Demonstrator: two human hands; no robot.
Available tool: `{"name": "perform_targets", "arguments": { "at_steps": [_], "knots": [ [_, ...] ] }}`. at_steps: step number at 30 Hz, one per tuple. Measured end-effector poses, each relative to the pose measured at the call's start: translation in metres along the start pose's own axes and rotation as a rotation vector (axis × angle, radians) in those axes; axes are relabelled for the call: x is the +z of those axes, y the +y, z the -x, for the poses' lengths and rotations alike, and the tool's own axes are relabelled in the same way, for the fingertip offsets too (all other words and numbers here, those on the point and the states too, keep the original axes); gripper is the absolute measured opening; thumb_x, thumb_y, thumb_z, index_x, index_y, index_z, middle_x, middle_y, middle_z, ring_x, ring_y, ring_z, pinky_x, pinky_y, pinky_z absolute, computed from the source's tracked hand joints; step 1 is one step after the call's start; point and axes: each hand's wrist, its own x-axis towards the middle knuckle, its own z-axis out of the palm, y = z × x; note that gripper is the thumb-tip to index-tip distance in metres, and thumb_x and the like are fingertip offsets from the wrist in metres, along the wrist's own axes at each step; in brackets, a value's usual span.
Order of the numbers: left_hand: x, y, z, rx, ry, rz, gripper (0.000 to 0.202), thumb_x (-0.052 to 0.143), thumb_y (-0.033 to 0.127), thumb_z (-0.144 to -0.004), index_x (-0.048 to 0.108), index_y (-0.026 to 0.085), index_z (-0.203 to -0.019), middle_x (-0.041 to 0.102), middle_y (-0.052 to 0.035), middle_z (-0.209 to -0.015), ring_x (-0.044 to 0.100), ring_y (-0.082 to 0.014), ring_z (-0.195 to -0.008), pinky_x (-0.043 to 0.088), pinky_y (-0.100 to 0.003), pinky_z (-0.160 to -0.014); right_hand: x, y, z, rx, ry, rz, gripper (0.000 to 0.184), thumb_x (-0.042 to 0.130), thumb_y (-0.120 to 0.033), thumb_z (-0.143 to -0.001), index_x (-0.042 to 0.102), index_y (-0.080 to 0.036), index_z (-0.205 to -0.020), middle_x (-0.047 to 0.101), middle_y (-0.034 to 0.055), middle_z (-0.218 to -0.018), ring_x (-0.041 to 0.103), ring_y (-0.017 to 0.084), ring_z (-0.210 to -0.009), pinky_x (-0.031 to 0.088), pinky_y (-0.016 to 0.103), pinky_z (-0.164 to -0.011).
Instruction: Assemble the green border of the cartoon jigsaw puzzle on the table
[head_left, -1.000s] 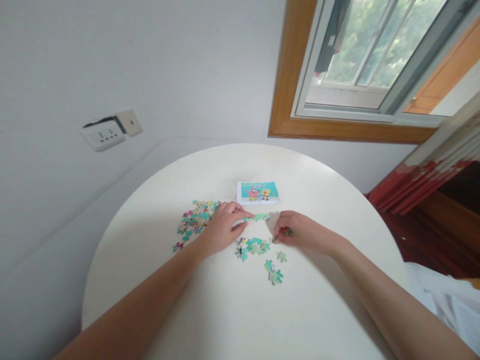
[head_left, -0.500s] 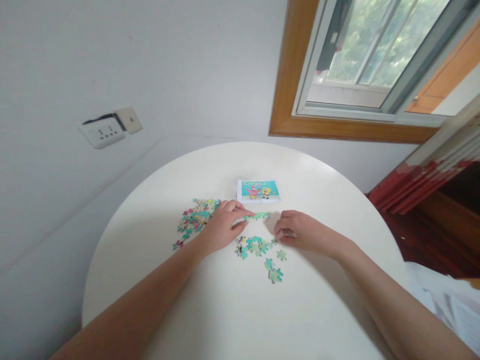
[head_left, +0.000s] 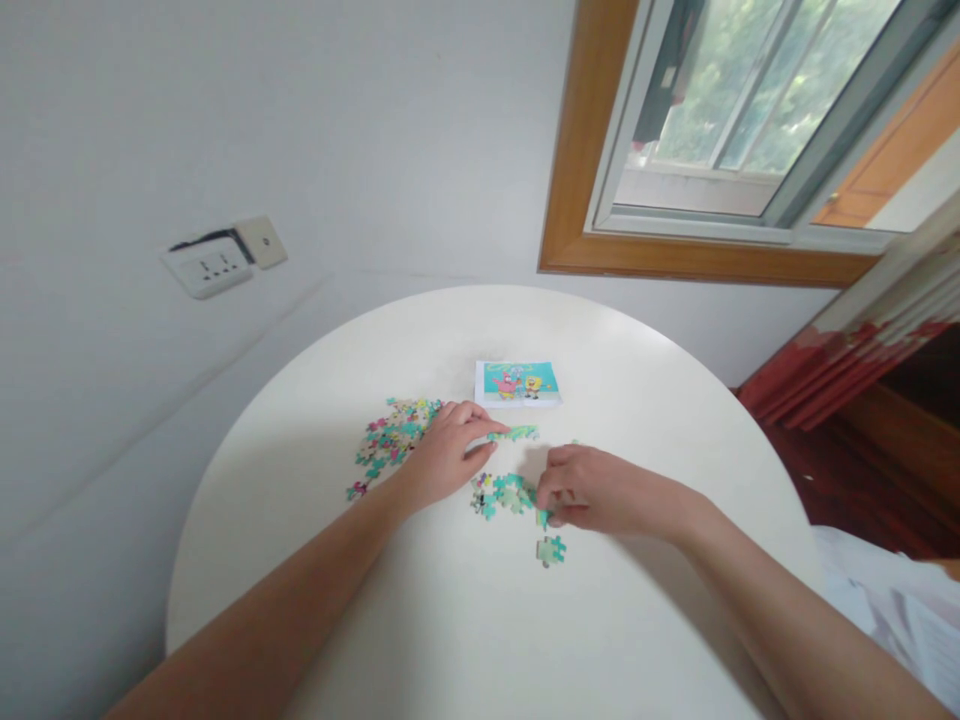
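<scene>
Left fingers: The left hand (head_left: 446, 455) lies low, index fingertip on the left end of a narrow strip of puzzle pieces (head_left: 519, 433), thumb parted from it with a gap between; I'd guess the touch keeps the strip from sliding.
Right fingers: The right hand (head_left: 589, 488) curls down, fingertips at a teal-and-pale piece (head_left: 543, 519); whether they pinch it or only touch it, I can't tell from here.
Loose pieces: A small cluster (head_left: 506, 493) sits between the hands, perhaps kept there for easy reach; one pale-green piece with teal edges (head_left: 551, 551) lies nearer the person.
Heap: A mixed pile of pieces (head_left: 390, 437) is beside the left hand, partly covered by it, seemingly set aside from the cluster.
Picture card: Just beyond the strip lies a cartoon sheet (head_left: 519, 384), facing the person, likely so it can be read at a glance.
Materials: Thin, flat pieces, probably cardboard, with rounded tabs and notches; the sheet looks like smooth paper.
Table: Round, white and smooth, the tabletop (head_left: 420, 640) has a soft sheen.
Beyond: Plain pale wall (head_left: 420, 150), wood-framed window (head_left: 712, 258).
</scene>
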Motion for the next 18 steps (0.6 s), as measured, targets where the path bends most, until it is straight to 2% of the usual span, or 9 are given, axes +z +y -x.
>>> {"name": "perform_targets", "arguments": {
  "at_steps": [3,8,14,18],
  "knots": [
    [-0.0002,0.0001,-0.0001,0.002,0.0,0.003,0.03,0.052,0.023,-0.087,0.064,0.03,-0.114,0.055,-0.0046,-0.106,0.048,-0.0221,-0.102,0.036,-0.04,-0.096,-0.001,0.0048,0.0,0.006,0.031,0.034,0.013,0.062,-0.011,-0.077,0.067,-0.019,-0.086,0.064,0.0043,-0.084,0.056,0.017,-0.085,0.042,0.026,-0.078],
    [-0.0007,0.0007,0.0002,0.002,-0.003,-0.001,0.03,0.052,0.023,-0.088,0.064,0.03,-0.114,0.055,-0.0045,-0.106,0.048,-0.022,-0.101,0.037,-0.04,-0.096,-0.0011,0.0056,0.0015,0.028,0.046,0.033,0.023,0.059,-0.005,-0.074,0.067,-0.019,-0.091,0.063,0.0045,-0.089,0.057,0.015,-0.082,0.042,0.025,-0.075],
    [-0.0005,0.0011,0.0,0.006,0.003,0.005,0.029,0.052,0.023,-0.088,0.064,0.029,-0.114,0.055,-0.0049,-0.105,0.049,-0.0219,-0.102,0.037,-0.039,-0.095,-0.0008,0.0062,0.0009,0.076,0.039,-0.016,0.016,0.058,-0.004,-0.075,0.067,-0.018,-0.079,0.062,0.0041,-0.083,0.058,0.014,-0.081,0.043,0.024,-0.074],
    [0.0001,0.0001,0.0001,0.002,0.004,0.001,0.03,0.052,0.024,-0.088,0.064,0.03,-0.115,0.056,-0.0049,-0.105,0.049,-0.0219,-0.102,0.037,-0.04,-0.096,-0.0007,0.0075,0.0008,0.094,0.059,-0.005,0.015,0.065,-0.011,-0.074,0.067,-0.019,-0.086,0.062,0.0046,-0.088,0.058,0.015,-0.082,0.043,0.025,-0.074]
  ]
}}
